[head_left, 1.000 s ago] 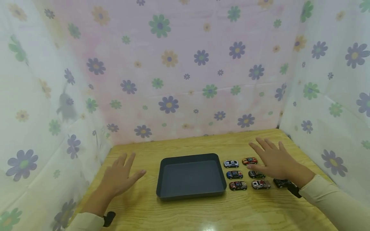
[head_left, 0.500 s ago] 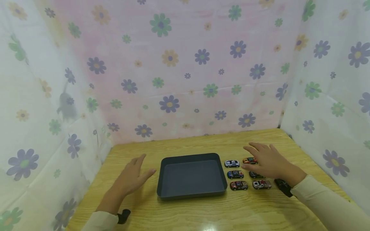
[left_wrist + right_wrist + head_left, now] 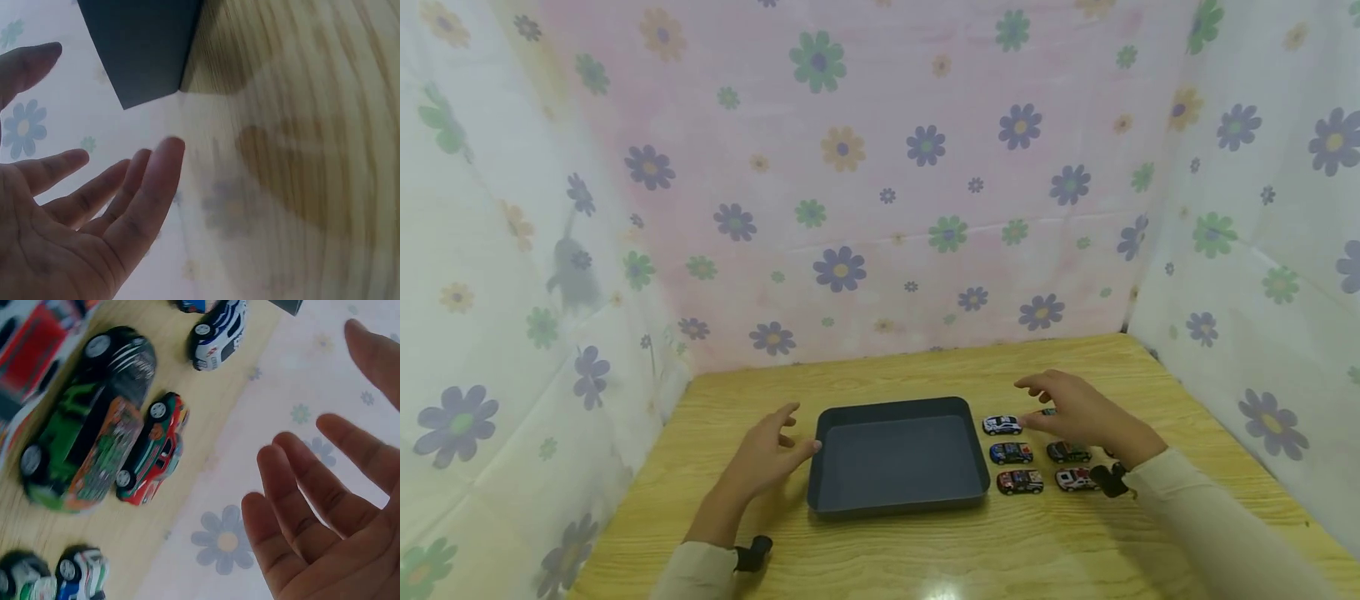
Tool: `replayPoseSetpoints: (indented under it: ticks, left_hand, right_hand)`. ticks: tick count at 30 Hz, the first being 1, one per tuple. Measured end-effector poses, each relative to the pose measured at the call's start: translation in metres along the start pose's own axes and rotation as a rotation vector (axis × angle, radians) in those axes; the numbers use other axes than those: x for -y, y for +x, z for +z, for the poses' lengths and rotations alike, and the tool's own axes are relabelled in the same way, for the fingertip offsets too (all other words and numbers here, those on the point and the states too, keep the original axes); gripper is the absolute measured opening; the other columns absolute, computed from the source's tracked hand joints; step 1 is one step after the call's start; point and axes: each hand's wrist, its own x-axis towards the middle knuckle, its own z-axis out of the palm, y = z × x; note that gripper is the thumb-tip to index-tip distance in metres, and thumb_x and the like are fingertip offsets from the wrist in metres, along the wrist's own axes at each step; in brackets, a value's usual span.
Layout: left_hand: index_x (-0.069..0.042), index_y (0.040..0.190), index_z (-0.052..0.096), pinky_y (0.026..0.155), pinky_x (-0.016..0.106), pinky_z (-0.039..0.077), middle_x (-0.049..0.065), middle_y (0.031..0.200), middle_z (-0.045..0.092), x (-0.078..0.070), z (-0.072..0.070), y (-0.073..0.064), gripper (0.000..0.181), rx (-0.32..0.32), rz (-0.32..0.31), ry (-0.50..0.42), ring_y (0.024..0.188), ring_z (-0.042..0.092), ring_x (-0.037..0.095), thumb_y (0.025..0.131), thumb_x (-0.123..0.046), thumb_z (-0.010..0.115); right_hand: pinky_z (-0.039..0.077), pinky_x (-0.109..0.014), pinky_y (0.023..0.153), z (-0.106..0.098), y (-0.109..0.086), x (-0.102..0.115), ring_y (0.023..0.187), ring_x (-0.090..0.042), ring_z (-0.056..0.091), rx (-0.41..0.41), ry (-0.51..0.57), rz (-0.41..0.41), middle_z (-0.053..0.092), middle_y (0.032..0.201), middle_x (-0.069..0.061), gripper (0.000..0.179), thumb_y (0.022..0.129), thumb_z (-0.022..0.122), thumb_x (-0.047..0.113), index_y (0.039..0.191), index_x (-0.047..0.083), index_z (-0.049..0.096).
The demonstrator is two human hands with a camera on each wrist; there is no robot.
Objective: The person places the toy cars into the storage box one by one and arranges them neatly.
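Observation:
A dark grey rectangular tray [image 3: 898,462] lies on the wooden table. My left hand [image 3: 767,454] hovers at its left rim, thumb tip overlapping the edge; fingers are loosely bent and hold nothing. In the left wrist view the tray's corner [image 3: 144,50] stands above the spread fingers. Toy cars stand in rows right of the tray: a white one [image 3: 1002,425], a blue one [image 3: 1011,452], a red-and-black one [image 3: 1020,482] and others. Over the back cars is my right hand [image 3: 1078,412], relaxed and holding nothing, partly hiding a red-and-green car [image 3: 153,450].
A green-and-black car [image 3: 87,419] stands beside the red-and-green one in the right wrist view. Flowered cloth [image 3: 887,175] walls the table [image 3: 887,558] at the back and both sides. Black straps with small devices sit at both wrists.
My left hand has moved right, up to the tray's left rim. My right hand has shifted left over the back cars, its fingers bending more. Tray and cars stay put.

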Motion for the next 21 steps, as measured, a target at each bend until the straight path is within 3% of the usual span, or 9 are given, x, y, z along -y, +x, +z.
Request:
replayPoseSetpoints:
  ticks: [5, 11, 16, 21]
  left_hand:
    - [-0.021, 0.161, 0.035, 0.071, 0.038, 0.065, 0.021, 0.155, 0.046, 0.002, 0.007, 0.003, 0.083, 0.034, -0.056, -0.224, 0.125, 0.063, 0.038, 0.093, -0.043, 0.078]
    - [-0.015, 0.159, 0.039, 0.081, 0.042, 0.065, 0.021, 0.155, 0.047, 0.004, 0.012, 0.005, 0.077, 0.074, -0.112, -0.442, 0.134, 0.055, 0.042, 0.094, -0.032, 0.079]
    - [-0.011, 0.159, 0.038, 0.088, 0.046, 0.063, 0.02, 0.155, 0.046, 0.013, 0.013, 0.005, 0.077, 0.14, -0.122, -0.556, 0.138, 0.052, 0.042, 0.095, -0.031, 0.077]
    - [-0.012, 0.159, 0.039, 0.09, 0.046, 0.063, 0.018, 0.154, 0.048, 0.018, 0.013, 0.009, 0.079, 0.173, -0.129, -0.599, 0.136, 0.055, 0.039, 0.094, -0.03, 0.079]
  right_hand:
    - [0.06, -0.042, 0.082, 0.003, 0.009, -0.004, 0.106, -0.028, 0.068, -0.002, 0.071, -0.016, 0.068, 0.132, -0.01, 0.05, 0.095, 0.077, 0.032, 0.138, 0.01, 0.065]
    - [0.058, -0.029, 0.071, 0.008, 0.016, -0.009, 0.095, -0.015, 0.069, 0.006, 0.187, 0.03, 0.067, 0.134, -0.014, 0.043, 0.096, 0.076, 0.03, 0.135, 0.012, 0.068]
    - [0.063, -0.04, 0.072, 0.012, 0.018, -0.014, 0.092, -0.022, 0.073, 0.02, 0.33, 0.097, 0.066, 0.134, -0.018, 0.042, 0.096, 0.076, 0.028, 0.135, 0.013, 0.069]
    - [0.063, -0.045, 0.075, 0.013, 0.018, -0.015, 0.092, -0.032, 0.074, 0.029, 0.386, 0.128, 0.068, 0.129, -0.022, 0.041, 0.096, 0.076, 0.025, 0.134, 0.011, 0.07]
